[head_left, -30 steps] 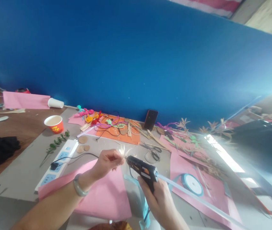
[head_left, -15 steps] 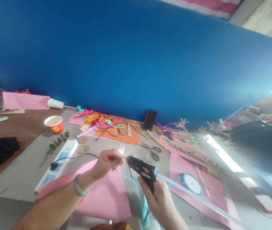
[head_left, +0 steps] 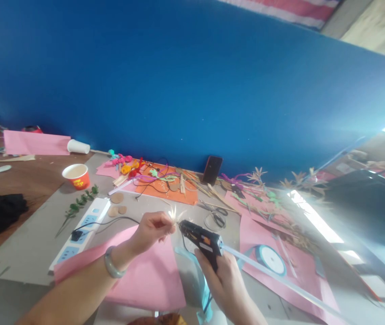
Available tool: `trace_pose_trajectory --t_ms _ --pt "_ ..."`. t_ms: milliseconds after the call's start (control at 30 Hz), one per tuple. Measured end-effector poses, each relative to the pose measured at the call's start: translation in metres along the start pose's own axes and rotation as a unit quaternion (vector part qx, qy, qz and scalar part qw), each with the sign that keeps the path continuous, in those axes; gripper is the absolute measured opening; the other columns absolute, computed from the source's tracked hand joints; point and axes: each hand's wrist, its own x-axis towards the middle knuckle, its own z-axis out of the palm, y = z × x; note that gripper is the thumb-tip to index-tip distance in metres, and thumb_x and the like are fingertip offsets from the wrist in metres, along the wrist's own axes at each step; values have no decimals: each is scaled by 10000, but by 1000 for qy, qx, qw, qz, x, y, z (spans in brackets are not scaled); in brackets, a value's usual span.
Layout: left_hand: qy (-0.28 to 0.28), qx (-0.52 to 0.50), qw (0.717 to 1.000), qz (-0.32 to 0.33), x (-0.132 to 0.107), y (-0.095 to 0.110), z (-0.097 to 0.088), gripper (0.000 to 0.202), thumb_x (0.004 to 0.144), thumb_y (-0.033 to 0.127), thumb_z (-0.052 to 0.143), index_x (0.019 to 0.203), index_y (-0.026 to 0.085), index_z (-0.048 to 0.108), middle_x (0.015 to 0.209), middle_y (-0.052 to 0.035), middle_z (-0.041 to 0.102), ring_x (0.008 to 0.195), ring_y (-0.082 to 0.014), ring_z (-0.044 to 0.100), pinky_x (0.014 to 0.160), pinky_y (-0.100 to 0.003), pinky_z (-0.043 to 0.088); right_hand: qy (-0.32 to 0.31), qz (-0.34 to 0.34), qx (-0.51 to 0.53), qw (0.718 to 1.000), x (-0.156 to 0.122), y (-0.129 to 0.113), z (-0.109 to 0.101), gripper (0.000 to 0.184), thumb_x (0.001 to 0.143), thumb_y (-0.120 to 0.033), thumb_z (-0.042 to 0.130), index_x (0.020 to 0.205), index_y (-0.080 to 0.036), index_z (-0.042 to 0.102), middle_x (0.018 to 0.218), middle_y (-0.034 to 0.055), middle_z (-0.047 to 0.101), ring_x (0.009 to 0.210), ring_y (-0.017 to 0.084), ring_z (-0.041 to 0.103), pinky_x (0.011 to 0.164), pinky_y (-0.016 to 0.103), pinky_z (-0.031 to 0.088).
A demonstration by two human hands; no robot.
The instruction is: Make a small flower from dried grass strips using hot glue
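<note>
My left hand (head_left: 151, 230) pinches a small pale straw flower (head_left: 173, 213) above a pink paper sheet (head_left: 151, 275). A grey bangle sits on that wrist. My right hand (head_left: 224, 280) grips a black glue gun (head_left: 201, 239) whose nozzle touches the flower's base. A long clear glue stick (head_left: 280, 282) sticks out of the gun's back toward the lower right.
A white power strip (head_left: 84, 225) lies to the left, with a red paper cup (head_left: 76, 175) and a green sprig (head_left: 80, 203) beyond. Scissors (head_left: 217, 214), a teal ribbon spool (head_left: 271, 259), an orange sheet with craft bits (head_left: 165, 180) and a phone (head_left: 212, 169) stand before the blue wall.
</note>
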Motion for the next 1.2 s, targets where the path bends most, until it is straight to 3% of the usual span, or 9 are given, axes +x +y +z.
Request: trace_pose_trajectory --t_ms 467,1200 --pt "2 -5 1000 -7 0 -1 0 239 745 298 728 635 126 602 506 48 478 393 -42 445 390 -173 375 19 -1 -24 1000 0 3 2 388 924 -378 441 583 -195 453 452 -27 454 419 114 410 437 233 345" --pt "7 -7 1000 -15 0 -2 1 264 731 327 739 634 125 599 552 36 513 398 -33 434 387 -173 385 -19 11 -18 1000 0 3 1 385 933 -381 422 598 -191 434 480 -31 449 434 98 373 417 212 315"
